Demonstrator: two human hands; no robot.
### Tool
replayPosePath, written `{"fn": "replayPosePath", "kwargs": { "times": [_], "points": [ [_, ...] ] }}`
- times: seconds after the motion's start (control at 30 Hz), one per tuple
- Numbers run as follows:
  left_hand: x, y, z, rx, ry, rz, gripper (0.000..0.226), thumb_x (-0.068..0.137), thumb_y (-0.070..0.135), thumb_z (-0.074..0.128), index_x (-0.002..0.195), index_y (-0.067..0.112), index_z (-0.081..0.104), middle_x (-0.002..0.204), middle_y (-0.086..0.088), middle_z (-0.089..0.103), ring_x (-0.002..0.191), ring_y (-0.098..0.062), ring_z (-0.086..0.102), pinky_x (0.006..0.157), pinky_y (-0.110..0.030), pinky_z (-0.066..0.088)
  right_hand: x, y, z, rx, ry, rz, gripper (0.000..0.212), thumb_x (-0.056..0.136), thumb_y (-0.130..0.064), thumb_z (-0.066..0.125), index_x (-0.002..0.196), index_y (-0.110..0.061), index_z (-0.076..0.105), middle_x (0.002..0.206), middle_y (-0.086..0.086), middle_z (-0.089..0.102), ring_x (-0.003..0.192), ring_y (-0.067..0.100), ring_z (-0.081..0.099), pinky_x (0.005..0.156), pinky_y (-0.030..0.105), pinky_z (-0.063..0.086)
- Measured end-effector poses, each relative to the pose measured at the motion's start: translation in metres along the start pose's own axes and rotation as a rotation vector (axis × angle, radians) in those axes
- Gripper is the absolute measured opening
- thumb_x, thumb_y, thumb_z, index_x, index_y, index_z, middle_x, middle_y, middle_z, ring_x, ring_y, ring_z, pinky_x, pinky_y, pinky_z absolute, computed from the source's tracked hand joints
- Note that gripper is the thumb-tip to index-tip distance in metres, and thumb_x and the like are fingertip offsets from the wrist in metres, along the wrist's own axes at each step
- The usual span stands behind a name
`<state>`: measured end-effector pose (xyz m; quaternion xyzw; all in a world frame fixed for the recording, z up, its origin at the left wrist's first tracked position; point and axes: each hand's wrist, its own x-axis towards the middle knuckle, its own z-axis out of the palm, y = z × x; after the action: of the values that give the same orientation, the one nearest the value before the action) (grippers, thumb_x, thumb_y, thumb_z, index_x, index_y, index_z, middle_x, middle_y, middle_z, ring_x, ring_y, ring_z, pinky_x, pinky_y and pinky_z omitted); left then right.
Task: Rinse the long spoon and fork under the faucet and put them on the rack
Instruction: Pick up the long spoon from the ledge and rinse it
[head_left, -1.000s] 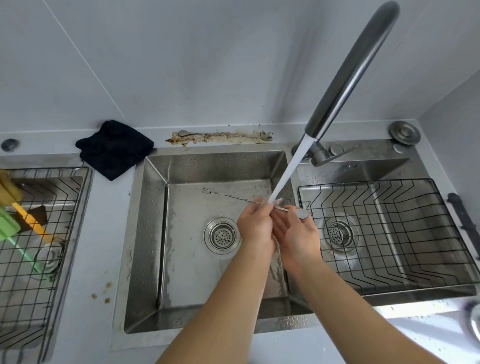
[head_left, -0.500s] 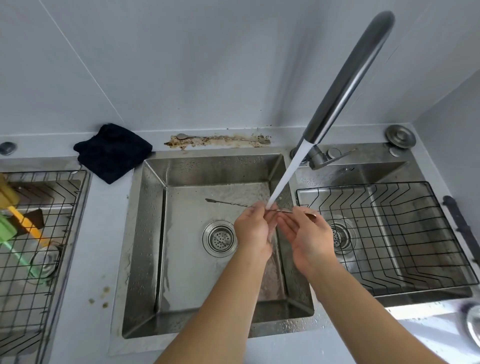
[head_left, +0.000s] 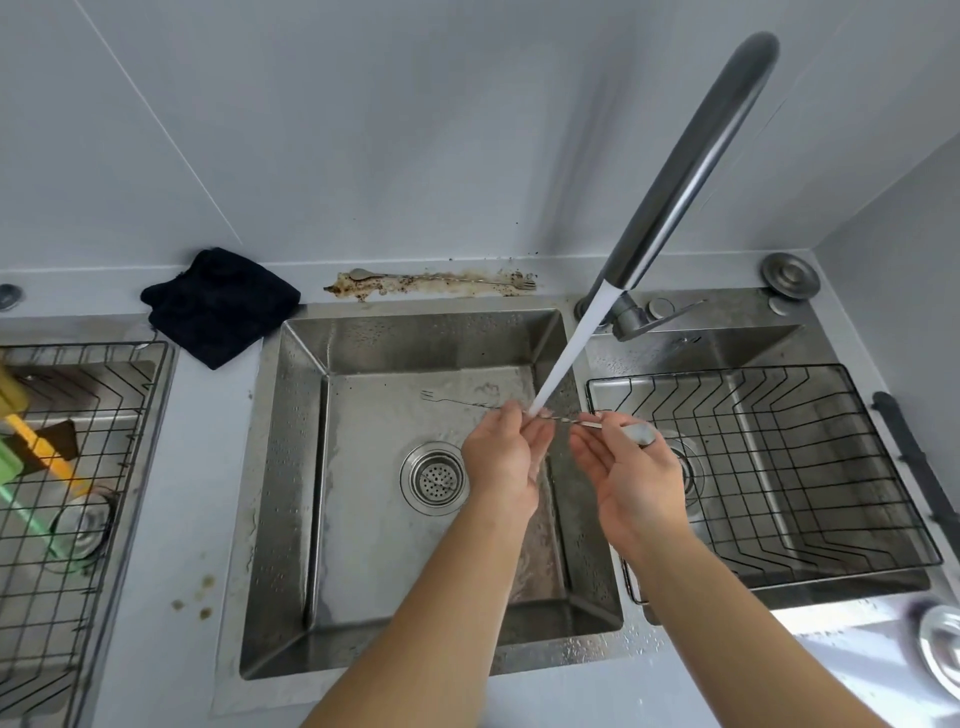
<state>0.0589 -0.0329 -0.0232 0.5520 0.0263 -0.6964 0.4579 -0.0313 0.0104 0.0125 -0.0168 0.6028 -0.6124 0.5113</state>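
at the middle sink (head_left: 291, 467), you hold one long piece of cutlery (head_left: 558, 417) level under the faucet (head_left: 691, 171), and the stream (head_left: 569, 348) lands on its thin stem just beside your left hand (head_left: 501, 457). your left hand pinches the stem between fingertips; your right hand (head_left: 631, 480) pinches it nearer the spoon bowl (head_left: 639, 434), palm turned up. small fork tines (head_left: 428, 396) show at the far end, left of the stream, so this looks like one stem with both heads. a second long utensil (head_left: 441, 280) lies in a brown smear on the desk (head_left: 171, 467) behind the sink, not yet rinsed. to do this step well, slide the stem sideways so the stream reaches the bowl and then the tines, and roll it between your fingertips so every face gets wet. keep the grip light but sure: wet thin metal can slip toward the drain (head_left: 434, 478). the wire rack (head_left: 769, 467) sits just right of the sink, close to your right hand, so that hand is best placed to set it down.
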Motion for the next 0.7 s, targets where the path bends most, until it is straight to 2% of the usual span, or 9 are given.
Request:
{"fn": "replayPosePath", "kwargs": {
  "times": [0.13,0.27,0.33,0.4,0.5,0.6,0.7],
  "points": [
    [-0.005,-0.003,0.001,0.020,-0.037,-0.001,0.010,0.094,0.007,0.062,0.094,-0.002,0.066,0.075,-0.009,0.071,0.064,-0.013,0.070,0.064,-0.022,0.060,-0.001,-0.004,-0.004,0.076,0.037,0.030,0.010,0.097,-0.009,0.056,0.098,0.001,0.058,0.093,0.019,0.070,0.084,0.025,0.074,0.081,0.033,0.060],
    [-0.010,-0.009,0.003,0.011,-0.088,-0.020,0.019,0.089,0.000,0.065,0.107,-0.007,0.062,0.082,-0.011,0.068,0.069,-0.016,0.068,0.068,-0.024,0.061,-0.002,-0.002,-0.002,0.067,-0.005,0.077,0.017,0.098,-0.011,0.054,0.094,0.003,0.062,0.083,0.016,0.074,0.085,0.025,0.074,0.081,0.031,0.059],
    [-0.009,-0.009,0.002,0.021,-0.078,-0.005,0.017,0.089,0.001,0.066,0.105,-0.005,0.064,0.085,-0.012,0.069,0.073,-0.017,0.068,0.069,-0.024,0.061,-0.001,-0.003,-0.004,0.052,-0.014,0.069,0.019,0.098,-0.012,0.053,0.092,0.003,0.063,0.083,0.016,0.075,0.085,0.025,0.074,0.081,0.031,0.059],
    [-0.008,-0.005,0.001,0.039,-0.053,0.017,0.007,0.090,0.006,0.066,0.094,0.000,0.067,0.082,-0.010,0.071,0.074,-0.018,0.069,0.069,-0.025,0.061,0.000,-0.004,-0.008,0.042,-0.015,0.060,0.020,0.099,-0.012,0.052,0.091,0.003,0.064,0.084,0.016,0.074,0.085,0.025,0.074,0.081,0.031,0.059],
    [-0.008,-0.001,0.002,0.044,-0.029,0.032,0.011,0.095,0.012,0.061,0.089,0.003,0.066,0.079,-0.009,0.072,0.075,-0.018,0.071,0.071,-0.026,0.061,0.002,-0.006,-0.013,0.039,-0.009,0.045,0.019,0.099,-0.012,0.052,0.093,0.002,0.064,0.085,0.016,0.074,0.088,0.026,0.073,0.083,0.033,0.059],
    [-0.010,-0.001,0.005,0.028,-0.037,0.017,0.015,0.096,0.013,0.060,0.088,0.002,0.065,0.077,-0.009,0.071,0.070,-0.016,0.070,0.066,-0.024,0.061,0.002,-0.005,-0.013,0.068,-0.005,0.035,0.018,0.099,-0.012,0.052,0.092,0.000,0.063,0.088,0.016,0.072,0.088,0.025,0.073,0.084,0.033,0.059],
    [-0.013,-0.004,0.006,0.083,-0.063,-0.014,0.011,0.093,0.012,0.064,0.088,0.002,0.066,0.075,-0.008,0.069,0.060,-0.013,0.066,0.052,-0.020,0.056,0.003,-0.002,-0.011,0.077,-0.034,0.039,0.015,0.098,-0.011,0.053,0.091,-0.001,0.063,0.087,0.017,0.072,0.085,0.024,0.073,0.079,0.030,0.060]
  ]
}}
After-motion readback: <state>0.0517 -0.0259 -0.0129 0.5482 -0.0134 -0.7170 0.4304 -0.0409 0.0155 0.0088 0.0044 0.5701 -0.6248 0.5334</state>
